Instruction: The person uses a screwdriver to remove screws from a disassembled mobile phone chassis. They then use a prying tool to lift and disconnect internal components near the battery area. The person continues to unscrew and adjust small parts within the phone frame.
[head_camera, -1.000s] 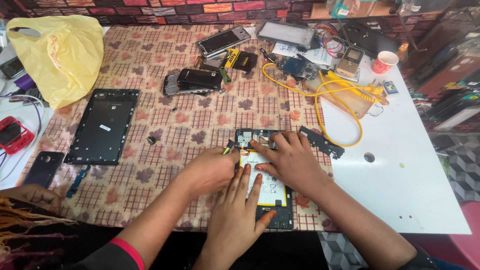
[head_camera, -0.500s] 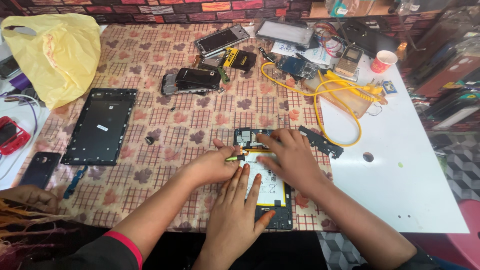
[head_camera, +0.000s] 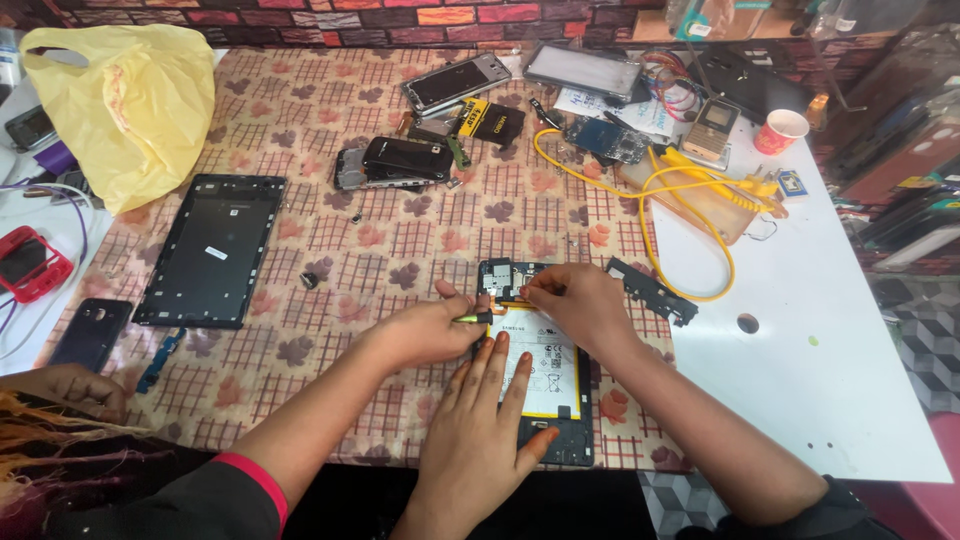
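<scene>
An opened tablet (head_camera: 560, 440) lies at the table's near edge, its white battery (head_camera: 548, 365) and dark circuit board (head_camera: 500, 275) exposed. My left hand (head_camera: 480, 430) rests flat on the battery's left side, fingers spread and holding nothing. My right hand (head_camera: 580, 300) sits at the battery's top edge, fingertips pinched at an orange strip (head_camera: 507, 302) just below the board. A co-worker's hand (head_camera: 425, 330), on an arm with a red cuff, comes in from the left. It holds a small yellow-green tool (head_camera: 472, 318) whose tip touches the tablet's left edge.
A black tablet back frame (head_camera: 210, 250) lies to the left, a yellow plastic bag (head_camera: 130, 100) behind it. Phones and parts (head_camera: 400, 160) fill the back, with a yellow cable (head_camera: 690, 190) and paper cup (head_camera: 780, 130) at right. A black strip (head_camera: 650, 290) lies beside my right hand.
The co-worker's hand has brought the tool slightly right, up to the tablet's left edge. My right hand edged up toward the board. My left hand stays flat.
</scene>
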